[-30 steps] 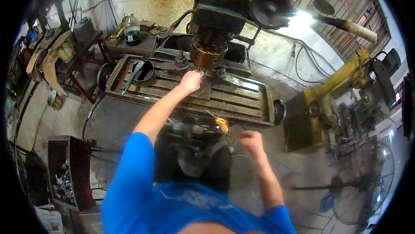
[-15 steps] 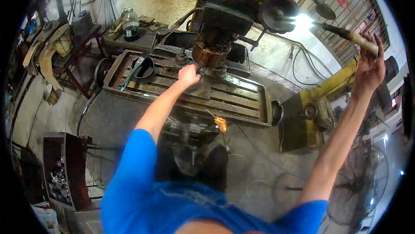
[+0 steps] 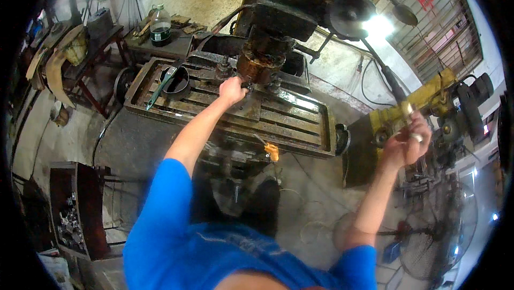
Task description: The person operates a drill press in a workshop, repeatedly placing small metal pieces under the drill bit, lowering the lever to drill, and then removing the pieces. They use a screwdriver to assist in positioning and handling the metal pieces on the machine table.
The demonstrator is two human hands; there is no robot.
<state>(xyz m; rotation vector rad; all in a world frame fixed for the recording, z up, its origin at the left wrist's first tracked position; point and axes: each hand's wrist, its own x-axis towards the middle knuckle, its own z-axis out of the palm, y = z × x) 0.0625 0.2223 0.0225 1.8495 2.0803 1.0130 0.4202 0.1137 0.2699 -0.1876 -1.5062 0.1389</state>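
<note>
My left hand (image 3: 232,91) is closed just below the machine's rusty spindle (image 3: 261,61), over the slotted worktable (image 3: 292,124); a small dark part shows at its fingertips, but what it grips is mostly hidden. Out to the right, my right hand (image 3: 409,142), blurred by motion, is closed round the pale end of a long dark lever (image 3: 393,82) that slopes down from a round hub (image 3: 350,14). On the table's left side sits a dark pan (image 3: 179,87) with a green-handled brush (image 3: 160,87) lying across its rim.
An orange blow gun (image 3: 272,152) hangs at the table's front edge. A bright lamp (image 3: 379,26) shines beside the hub. At right stand a yellow machine (image 3: 364,145) and a caged fan (image 3: 444,231). A bin of metal pieces (image 3: 75,212) is lower left; a jug (image 3: 160,25) stands behind.
My right hand has swung down and inward, bringing the lever's end from upper right to a lower, steeper position. My left hand stays at the spindle.
</note>
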